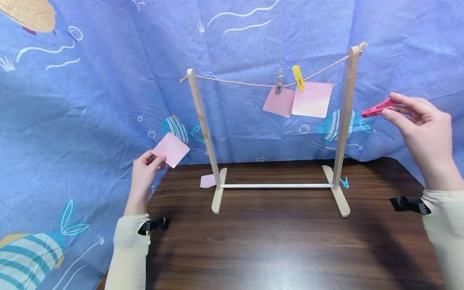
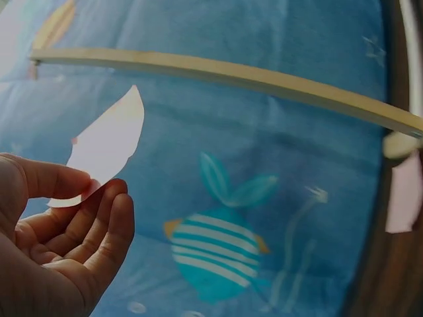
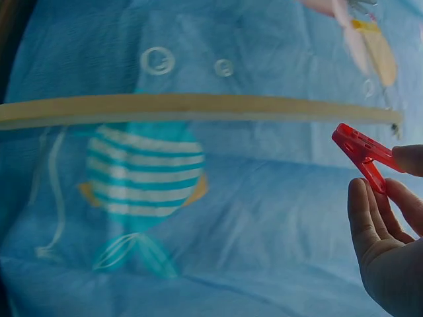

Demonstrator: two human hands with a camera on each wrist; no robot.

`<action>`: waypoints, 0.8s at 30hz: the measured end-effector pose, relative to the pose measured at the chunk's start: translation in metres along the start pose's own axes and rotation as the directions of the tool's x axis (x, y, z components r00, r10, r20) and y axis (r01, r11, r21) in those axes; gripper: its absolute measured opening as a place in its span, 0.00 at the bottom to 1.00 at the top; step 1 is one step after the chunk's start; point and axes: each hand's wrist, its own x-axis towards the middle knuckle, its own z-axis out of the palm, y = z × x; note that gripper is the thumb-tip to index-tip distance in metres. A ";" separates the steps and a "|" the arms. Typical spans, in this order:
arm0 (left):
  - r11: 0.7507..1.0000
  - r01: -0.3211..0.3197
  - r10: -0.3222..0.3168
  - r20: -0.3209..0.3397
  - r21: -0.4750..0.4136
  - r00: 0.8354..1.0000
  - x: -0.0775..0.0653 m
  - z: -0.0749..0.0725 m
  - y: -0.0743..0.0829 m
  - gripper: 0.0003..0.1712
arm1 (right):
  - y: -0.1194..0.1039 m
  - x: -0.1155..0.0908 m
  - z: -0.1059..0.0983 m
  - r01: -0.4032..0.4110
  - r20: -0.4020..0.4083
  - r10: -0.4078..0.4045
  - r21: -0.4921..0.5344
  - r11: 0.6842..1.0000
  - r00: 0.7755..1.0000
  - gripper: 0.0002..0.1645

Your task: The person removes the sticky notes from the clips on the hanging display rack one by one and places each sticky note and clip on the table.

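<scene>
Paper, pink and squarish (image 1: 172, 150), is held in the air to the left of the wooden stand, lower than its rope (image 1: 235, 82) and well apart from it. Left hand (image 1: 146, 171) pinches it near its lower edge, thumb on one face and fingers behind, so most of the sheet stays free. On the other side, right hand (image 1: 429, 125) holds a red clothespin (image 1: 378, 108) between thumb and fingers; its two handles are spread, so I judge that it is not yet squeezed, and its biting end points toward the stand. On the rope, a grey clothespin (image 1: 279, 81) keeps one darker pink sheet (image 1: 279, 102) and a yellow clothespin (image 1: 298, 78) keeps a paler sheet (image 1: 312, 100) beside it. The step in hand seems to be bringing sheet and clothespin to the rope; the next move would call for putting the paper's upper edge against the bare left part of the rope, then pressing the handles to clip both together. Farther out, another pink paper (image 1: 207, 181) and a blue clothespin (image 1: 344, 183) lie on the dark table (image 1: 268, 241).
</scene>
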 end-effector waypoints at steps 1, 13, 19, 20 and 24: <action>1.000 0.012 -0.013 0.007 0.027 1.000 -0.001 -0.001 -0.006 0.04 | 0.006 -0.003 -0.003 -0.008 -0.001 0.008 -0.009 1.000 1.000 0.24; 0.924 0.108 -0.142 0.068 0.367 0.987 -0.014 -0.003 -0.072 0.08 | 0.067 -0.037 -0.025 -0.131 -0.008 0.132 -0.212 0.968 0.991 0.26; 0.886 0.149 -0.204 0.080 0.439 0.976 -0.020 -0.004 -0.100 0.07 | 0.092 -0.055 -0.034 -0.160 0.010 0.171 -0.301 0.940 0.985 0.26; 0.882 0.159 -0.218 0.085 0.443 0.972 -0.021 -0.004 -0.105 0.07 | 0.096 -0.058 -0.036 -0.158 0.016 0.172 -0.320 0.934 0.985 0.26; 0.859 0.199 -0.282 0.111 0.473 0.953 -0.022 -0.002 -0.124 0.06 | 0.113 -0.066 -0.043 -0.143 0.053 0.170 -0.329 0.933 0.984 0.26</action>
